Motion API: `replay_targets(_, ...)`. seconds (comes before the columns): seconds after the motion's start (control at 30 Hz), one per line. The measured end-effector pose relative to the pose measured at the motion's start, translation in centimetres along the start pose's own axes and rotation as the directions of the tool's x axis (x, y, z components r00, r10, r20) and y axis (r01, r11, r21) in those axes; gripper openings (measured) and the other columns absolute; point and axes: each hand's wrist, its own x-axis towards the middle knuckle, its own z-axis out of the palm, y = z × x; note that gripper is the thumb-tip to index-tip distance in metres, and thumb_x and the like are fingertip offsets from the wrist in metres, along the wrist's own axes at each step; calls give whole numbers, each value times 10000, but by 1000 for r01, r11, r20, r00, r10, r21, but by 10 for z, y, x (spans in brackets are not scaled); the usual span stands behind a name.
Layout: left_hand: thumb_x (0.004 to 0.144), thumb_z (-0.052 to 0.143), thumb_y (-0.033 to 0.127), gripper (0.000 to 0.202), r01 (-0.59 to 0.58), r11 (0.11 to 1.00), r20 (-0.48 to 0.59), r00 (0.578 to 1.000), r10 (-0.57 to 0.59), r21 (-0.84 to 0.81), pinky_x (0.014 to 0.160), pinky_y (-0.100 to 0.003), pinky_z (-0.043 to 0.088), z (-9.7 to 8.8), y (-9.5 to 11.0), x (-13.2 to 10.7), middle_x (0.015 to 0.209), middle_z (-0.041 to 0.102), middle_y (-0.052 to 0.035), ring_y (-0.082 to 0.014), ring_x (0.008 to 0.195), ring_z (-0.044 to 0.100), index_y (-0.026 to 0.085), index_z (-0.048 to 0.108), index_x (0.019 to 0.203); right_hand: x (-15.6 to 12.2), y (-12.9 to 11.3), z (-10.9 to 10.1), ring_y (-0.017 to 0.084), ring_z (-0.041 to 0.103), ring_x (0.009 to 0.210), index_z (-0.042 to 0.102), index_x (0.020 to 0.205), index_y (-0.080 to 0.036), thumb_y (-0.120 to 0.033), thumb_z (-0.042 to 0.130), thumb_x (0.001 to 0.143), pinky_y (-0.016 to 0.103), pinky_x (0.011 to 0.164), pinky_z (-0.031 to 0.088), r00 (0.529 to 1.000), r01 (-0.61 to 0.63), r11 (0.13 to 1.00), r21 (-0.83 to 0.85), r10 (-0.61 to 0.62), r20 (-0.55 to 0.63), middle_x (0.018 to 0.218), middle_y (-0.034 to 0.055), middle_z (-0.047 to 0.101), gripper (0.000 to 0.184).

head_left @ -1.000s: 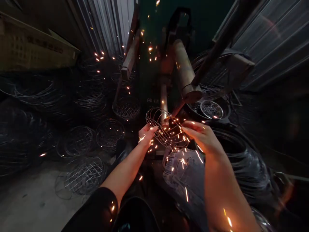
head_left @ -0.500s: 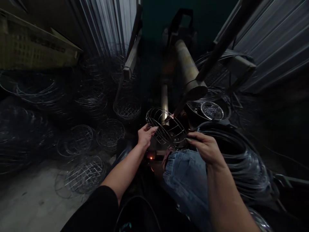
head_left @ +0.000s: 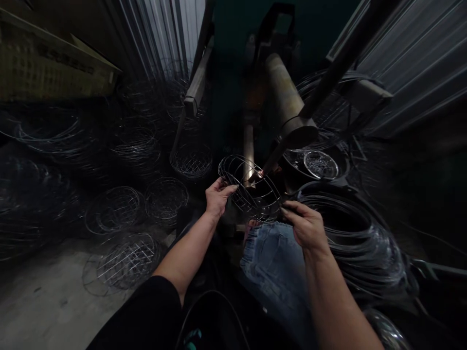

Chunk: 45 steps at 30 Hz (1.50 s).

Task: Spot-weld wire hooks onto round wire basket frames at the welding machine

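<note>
A round wire basket (head_left: 248, 187) tilts over the lower bar of a spot welder (head_left: 248, 153) at the centre. My left hand (head_left: 218, 197) is closed on its left rim. My right hand (head_left: 306, 226) pinches the rim at the lower right. The upper electrode tip (head_left: 268, 165) comes down from a thick brown arm (head_left: 288, 109) and meets the wires inside the basket. My knee in blue jeans (head_left: 273, 262) is just beneath.
Several finished wire baskets (head_left: 126, 260) lie on the concrete floor at left, with more stacked behind. Coils of dark wire rings (head_left: 357, 243) pile up at right. A shallow tub with a wire disc (head_left: 321, 165) stands behind them. Corrugated metal walls close both sides.
One second ago sparks flew from the weld point and lit my hands; they have died out. The basket has turned a little in my hands, and my right hand has dropped lower on the rim.
</note>
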Motion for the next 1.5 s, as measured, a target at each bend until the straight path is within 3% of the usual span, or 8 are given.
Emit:
replay_targets(0.23,400,874,283,579,140,989,-94,986,-135,46,587,-235,383,0,-8,0,774,639,-34,-110,660,562,117,676,918,-2,-2,3,108,500,577,749,826,-215,-270,789,652,243,539,395,998,-19,1000,-20,17,-54,681,-11,629,188)
replay_targets(0.67,476,855,297,427,272,962,40,962,-271,-38,748,-363,459,-1,-13,-2,840,656,-74,-172,765,595,136,691,836,1,-39,16,179,604,707,748,775,-218,-270,737,673,305,663,473,989,135,968,-211,-145,-32,753,19,686,114)
replay_targets(1.07,482,851,350,417,303,953,-21,953,-303,-2,712,-354,473,-2,-18,0,816,643,-73,-149,701,571,143,663,792,25,-38,20,198,635,731,751,820,-194,-314,769,657,322,688,496,995,84,974,-210,-93,-36,763,28,704,203)
replay_targets(1.17,601,799,385,422,135,977,-59,990,-126,168,778,-354,471,-8,-19,-12,963,655,-93,-182,817,597,163,685,942,19,-35,10,191,633,729,752,863,-197,-337,787,649,322,691,501,998,41,984,-173,-50,-43,785,33,706,258)
replay_targets(1.23,674,757,383,471,-219,869,41,974,224,444,898,-378,443,-15,-16,-22,1121,635,-105,-231,999,585,192,662,1094,12,-26,-2,194,637,756,751,904,-206,-360,802,633,333,713,507,1000,-21,992,-122,19,-17,837,42,714,316)
replay_targets(1.3,728,712,350,486,-576,531,337,808,483,621,1011,-407,379,-22,-16,-31,1231,602,-107,-267,1157,522,210,631,1186,6,-13,-14,203,640,780,753,891,-211,-388,813,613,350,733,511,997,-70,994,-88,72,20,856,49,716,335)
replay_targets(1.4,774,649,295,471,-771,140,630,598,495,622,1065,-438,326,-25,-21,-36,1297,569,-113,-297,1276,433,207,612,1235,-1,8,-23,203,630,742,756,801,-205,-426,826,576,363,717,511,998,-56,996,-71,55,-14,793,47,704,323)
replay_targets(1.5,773,646,283,504,-779,35,681,568,463,626,1056,-466,319,-20,-31,-30,1333,540,-122,-331,1328,366,214,592,1270,-3,20,-22,181,611,697,753,799,-202,-424,817,597,349,696,507,999,-9,999,-44,7,-48,752,33,684,306)
